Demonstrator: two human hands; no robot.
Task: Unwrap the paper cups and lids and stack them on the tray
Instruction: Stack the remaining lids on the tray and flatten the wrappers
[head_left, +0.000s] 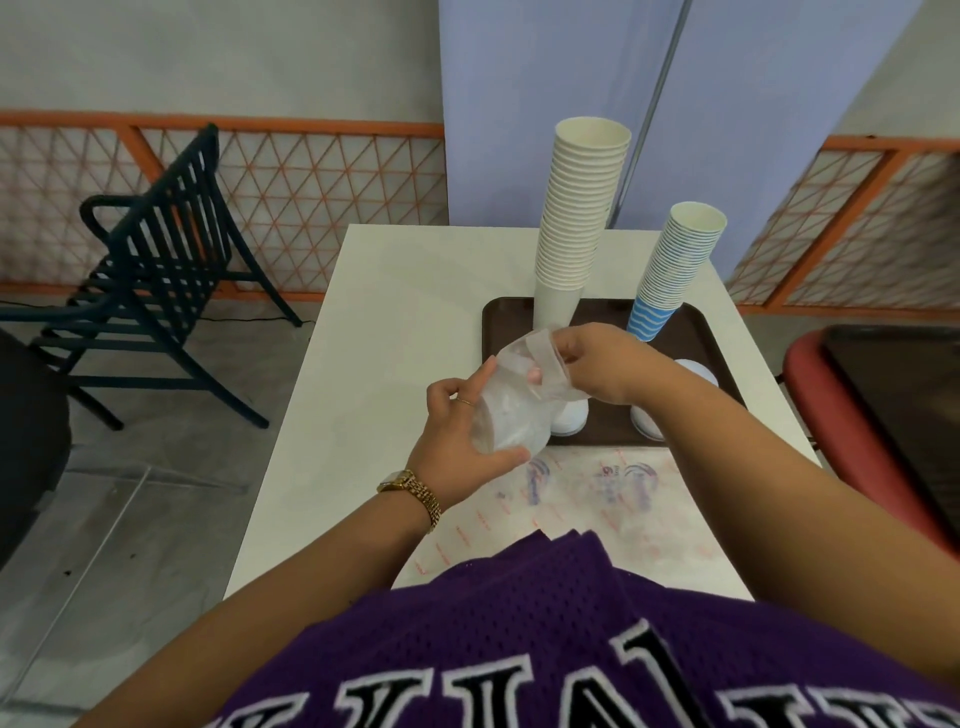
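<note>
— What's she got hold of there?

— A clear crinkled plastic sleeve (511, 400), held up over the near-left edge of the dark brown rectangular tray (698, 332). The left hand (462, 431) wraps its lower end, fingers curled round it; the right hand (587, 364) pinches the loose top of the wrap. What is inside I can't tell.

— And the tray?

— 2 stacks stand at its far side: a tall leaning stack of plain white paper cups (576, 218) and, to the right, a shorter stack of blue-striped paper cups (675, 270), apart from each other. 2 low piles of white plastic lids (571, 415) sit at the near edge, partly behind the hands.

— Any room to work?

— The white table (389, 338) lies bare left of the tray. Flattened printed plastic wrappers (597, 499) cover the near strip. A dark slatted chair (156, 249) stands well off to the left.
</note>
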